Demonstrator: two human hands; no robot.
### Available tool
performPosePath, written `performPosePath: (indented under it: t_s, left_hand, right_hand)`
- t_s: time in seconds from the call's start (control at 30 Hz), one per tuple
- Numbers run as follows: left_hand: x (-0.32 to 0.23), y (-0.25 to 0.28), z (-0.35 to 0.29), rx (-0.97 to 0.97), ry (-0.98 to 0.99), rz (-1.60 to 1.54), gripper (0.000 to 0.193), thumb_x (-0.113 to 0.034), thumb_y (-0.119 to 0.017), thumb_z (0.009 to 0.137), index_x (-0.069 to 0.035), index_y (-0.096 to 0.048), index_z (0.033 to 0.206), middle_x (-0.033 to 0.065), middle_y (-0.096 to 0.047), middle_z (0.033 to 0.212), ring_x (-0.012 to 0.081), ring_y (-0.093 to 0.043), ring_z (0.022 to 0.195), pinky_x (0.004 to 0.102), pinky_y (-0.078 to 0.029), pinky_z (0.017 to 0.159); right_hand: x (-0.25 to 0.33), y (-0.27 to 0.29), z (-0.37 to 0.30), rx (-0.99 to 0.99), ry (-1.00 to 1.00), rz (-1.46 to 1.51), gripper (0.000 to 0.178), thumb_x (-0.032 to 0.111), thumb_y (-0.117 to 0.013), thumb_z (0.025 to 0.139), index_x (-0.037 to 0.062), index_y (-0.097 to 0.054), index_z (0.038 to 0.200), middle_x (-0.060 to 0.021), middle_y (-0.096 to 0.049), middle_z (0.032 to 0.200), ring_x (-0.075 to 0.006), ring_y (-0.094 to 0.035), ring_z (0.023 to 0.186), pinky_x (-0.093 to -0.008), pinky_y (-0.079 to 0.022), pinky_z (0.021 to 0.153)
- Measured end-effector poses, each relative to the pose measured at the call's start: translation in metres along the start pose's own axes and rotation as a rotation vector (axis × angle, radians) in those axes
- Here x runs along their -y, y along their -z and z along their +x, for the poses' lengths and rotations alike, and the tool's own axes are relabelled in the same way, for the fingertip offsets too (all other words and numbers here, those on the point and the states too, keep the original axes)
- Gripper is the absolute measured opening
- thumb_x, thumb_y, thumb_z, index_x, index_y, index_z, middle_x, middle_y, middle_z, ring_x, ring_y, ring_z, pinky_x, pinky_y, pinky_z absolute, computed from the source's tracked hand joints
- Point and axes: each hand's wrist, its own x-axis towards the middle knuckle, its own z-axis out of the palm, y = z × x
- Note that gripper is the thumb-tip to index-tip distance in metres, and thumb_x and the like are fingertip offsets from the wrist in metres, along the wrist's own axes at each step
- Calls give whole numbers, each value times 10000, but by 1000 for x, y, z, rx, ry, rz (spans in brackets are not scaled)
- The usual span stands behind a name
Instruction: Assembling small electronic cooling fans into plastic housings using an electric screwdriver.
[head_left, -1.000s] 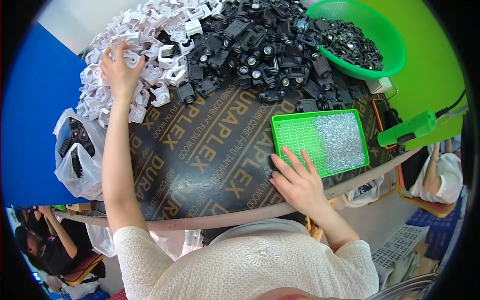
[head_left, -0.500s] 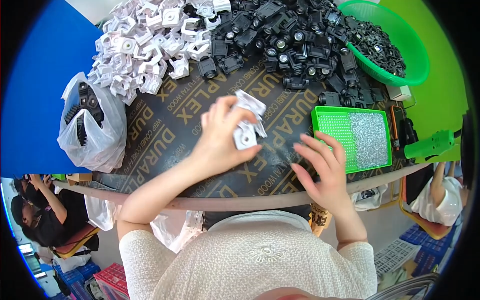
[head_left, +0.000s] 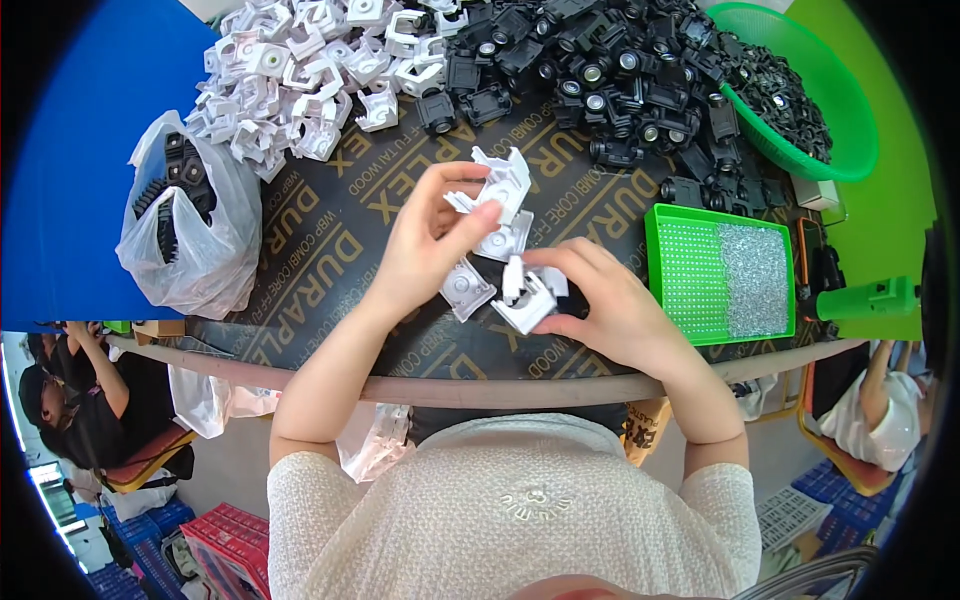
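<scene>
My left hand pinches a white plastic toy-car shell between thumb and fingers, tilted above the dark tabletop. Just below it, another white shell lies partly behind my thumb; whether it touches the held one I cannot tell. My right hand has thumb and fingers closed around the sides of a third white shell, low over the table. One more white shell rests flat between my hands, near my left wrist. A white piece shows beside my right fingers, largely hidden.
Heaped white shells and black toy-car chassis fill the far side. A green basket of small black parts stands far right, above a green tray of screws. At left sits a plastic bag with black wheels. A green electric screwdriver is at right.
My right hand has moved left from beside the tray and taken hold of a white shell. The bunched white shells under my left hand are now spread out, with one still in its grasp.
</scene>
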Motion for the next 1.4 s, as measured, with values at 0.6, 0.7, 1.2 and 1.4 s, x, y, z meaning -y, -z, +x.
performPosePath:
  t_s: [0.6, 0.7, 1.2, 1.4]
  left_hand:
    - [12, 38, 0, -94, -60, 1017, 347, -341, -686, 783, -81, -706, 1012, 204, -584, 1251, 344, -474, 1213, 458, -314, 1043]
    - [-4, 32, -4, -77, -37, 1019, 379, -413, -709, 777, -78, -729, 954, 173, -610, 1232, 331, -480, 1202, 457, -317, 1019]
    - [2, 100, 98, -531, -329, 1248, 675, -307, -739, 767, -81, -437, 1327, 219, -484, 1233, 432, -554, 1034, 493, -469, 876]
    - [23, 96, 149, -596, -65, 1365, 722, -350, -777, 695, -96, -456, 1290, 245, -390, 1286, 451, -606, 958, 481, -522, 802]
  right_hand:
    - [13, 26, -15, 13, 102, -270, 553, 245, -810, 498, 266, -728, 1044, -58, -374, 1487, -400, -277, 1359, -492, -295, 1094]
    - [11, 28, -17, 134, 167, -258, 421, 363, -787, 509, 223, -764, 906, -40, -400, 1471, -404, -272, 1367, -496, -301, 1076]
    - [4, 24, -14, -141, 218, -215, 387, 317, -792, 630, 75, -681, 911, -93, -573, 1226, -356, -471, 1203, -443, -443, 948]
    - [0, 21, -11, -211, 219, -202, 324, 262, -788, 668, 60, -673, 893, -103, -597, 1160, -338, -518, 1134, -418, -465, 907]
